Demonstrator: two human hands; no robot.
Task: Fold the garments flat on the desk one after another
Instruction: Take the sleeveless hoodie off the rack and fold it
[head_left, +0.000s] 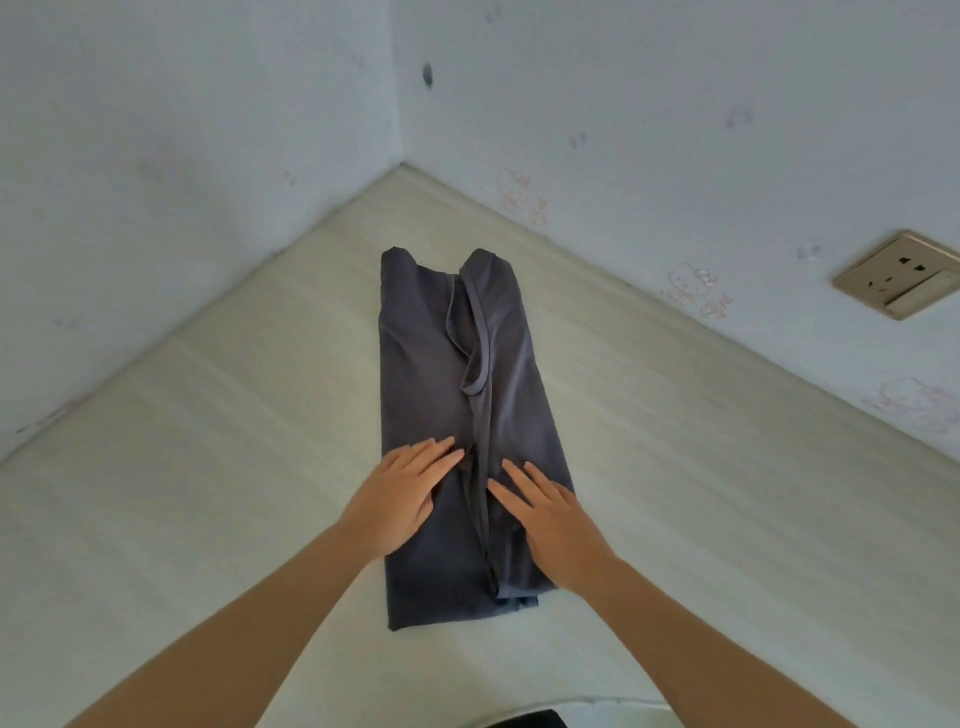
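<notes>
one garment (457, 415), two flat hands (400, 493)

Left hand (400, 499), right hand (551, 525): palms down, flat, outstretched side by side, apparently pressing downward.

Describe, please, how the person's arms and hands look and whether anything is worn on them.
The left hand and right hand are bare: no gloves, rings or watch show. The left forearm and right forearm are bare too, with no sleeve in view down to the frame's edge.
</notes>
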